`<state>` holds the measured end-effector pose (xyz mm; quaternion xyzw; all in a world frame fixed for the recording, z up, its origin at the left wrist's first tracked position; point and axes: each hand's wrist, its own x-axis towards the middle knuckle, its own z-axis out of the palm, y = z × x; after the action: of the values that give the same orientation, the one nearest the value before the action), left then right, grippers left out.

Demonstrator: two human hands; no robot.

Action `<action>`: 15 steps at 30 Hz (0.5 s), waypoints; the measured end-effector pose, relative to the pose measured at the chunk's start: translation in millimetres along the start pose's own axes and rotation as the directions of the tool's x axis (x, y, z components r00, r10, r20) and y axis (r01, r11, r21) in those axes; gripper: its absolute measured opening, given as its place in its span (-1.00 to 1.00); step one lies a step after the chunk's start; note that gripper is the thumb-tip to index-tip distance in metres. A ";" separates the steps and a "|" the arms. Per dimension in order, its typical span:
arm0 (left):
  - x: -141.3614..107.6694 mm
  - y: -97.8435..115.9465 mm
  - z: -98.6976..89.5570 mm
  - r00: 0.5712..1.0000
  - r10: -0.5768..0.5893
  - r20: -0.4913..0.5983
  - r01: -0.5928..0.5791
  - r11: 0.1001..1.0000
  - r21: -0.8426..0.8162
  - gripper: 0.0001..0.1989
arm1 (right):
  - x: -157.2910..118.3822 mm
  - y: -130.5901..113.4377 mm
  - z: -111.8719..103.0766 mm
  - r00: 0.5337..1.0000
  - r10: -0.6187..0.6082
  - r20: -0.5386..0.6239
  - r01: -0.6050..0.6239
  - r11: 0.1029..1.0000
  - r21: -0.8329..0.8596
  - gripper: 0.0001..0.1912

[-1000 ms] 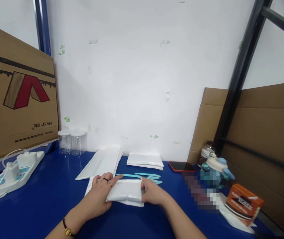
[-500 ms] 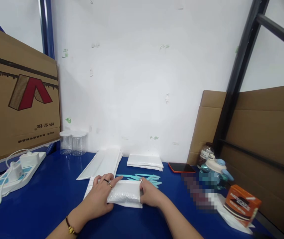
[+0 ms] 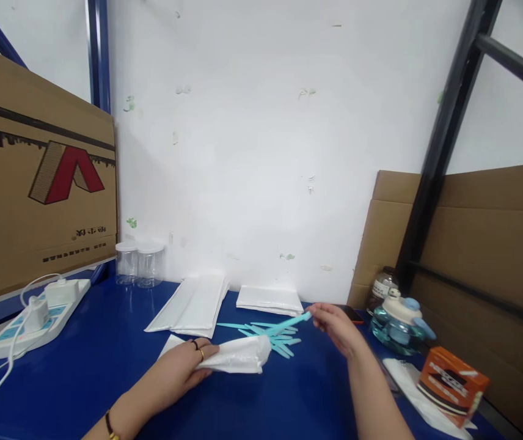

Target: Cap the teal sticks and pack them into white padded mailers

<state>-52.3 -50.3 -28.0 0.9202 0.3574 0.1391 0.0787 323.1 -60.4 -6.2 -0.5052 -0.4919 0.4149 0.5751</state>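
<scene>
- my left hand [image 3: 186,366] grips the white, puffy plastic packet [image 3: 241,354], low in the middle; i should hold it snug, not squash it.
- my right hand [image 3: 337,327] pinches a thin turquoise plastic strip [image 3: 291,322]; a soft, steady pinch is best.
- fingers hide some packet; i can't tell what's inside.

On the orange box [image 3: 453,385], "NESCAFE" is being shown in pale, slightly blurred letters, with smaller print below too blurred to be read. Over on the large cardboard box [image 3: 36,226], 2 rows of upside-down Chinese characters are seen beneath a red angular logo [image 3: 66,174]. On the dark-lidded jar's label [image 3: 382,286], tiny print is carried, too small to be deciphered.
</scene>
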 end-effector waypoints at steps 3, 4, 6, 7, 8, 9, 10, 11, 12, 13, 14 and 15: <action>1.5 9.8 -19.7 1.000 -0.022 0.023 0.022 1.000 -0.003 -0.70 | 2.5 0.7 -5.4 0.995 0.047 -0.093 -0.014 0.946 0.323 -0.77; 3.1 14.2 -27.9 0.999 -0.033 0.019 0.033 0.999 -0.011 -0.70 | 3.8 2.0 -4.4 0.992 0.060 -0.113 -0.012 0.922 0.386 -0.76; 9.2 23.3 -43.7 0.998 -0.051 0.023 0.053 0.996 -0.069 -0.69 | 7.0 5.6 -0.8 0.987 0.082 -0.141 -0.009 0.890 0.456 -0.75; 14.2 27.3 -49.8 0.997 -0.053 0.049 0.059 0.991 -0.118 -0.65 | 8.7 7.6 1.0 0.984 0.088 -0.152 -0.005 0.879 0.476 -0.74; 21.0 30.6 -53.7 0.995 -0.037 0.091 0.053 0.983 -0.174 -0.62 | 10.4 9.9 2.8 0.983 0.092 -0.162 -0.001 0.871 0.492 -0.74; 29.4 32.9 -54.7 0.986 0.009 0.164 0.029 0.973 -0.230 -0.60 | 11.8 12.2 4.5 0.981 0.096 -0.167 0.002 0.863 0.505 -0.74; 39.2 34.1 -52.4 0.964 0.083 0.252 -0.010 0.961 -0.275 -0.60 | 12.9 14.5 6.2 0.981 0.099 -0.167 0.001 0.856 0.516 -0.73; 50.0 34.4 -47.2 0.930 0.160 0.331 -0.050 0.947 -0.317 -0.64 | 13.7 17.0 7.9 0.981 0.104 -0.161 -0.004 0.852 0.524 -0.74; 61.1 34.2 -39.3 0.892 0.210 0.401 -0.065 0.936 -0.347 -0.66 | 14.2 19.6 9.8 0.983 0.109 -0.150 -0.014 0.851 0.525 -0.74; 71.6 34.0 -29.8 0.859 0.238 0.454 -0.081 0.938 -0.338 -0.67 | 14.5 22.4 11.9 0.984 0.115 -0.135 -0.028 0.854 0.520 -0.74; 80.8 34.2 -19.8 0.850 0.237 0.471 -0.105 0.951 -0.290 -0.65 | 14.9 25.4 14.1 0.985 0.121 -0.119 -0.043 0.860 0.509 -0.75; 87.8 35.4 -10.3 0.872 0.217 0.439 -0.131 0.967 -0.219 -0.64 | 15.3 28.5 16.3 0.987 0.127 -0.103 -0.060 0.866 0.496 -0.76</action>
<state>28.9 -16.0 8.0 0.9442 0.2299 -0.0437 0.2319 310.3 -38.6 -32.0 -0.3921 -0.3062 0.5192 0.6950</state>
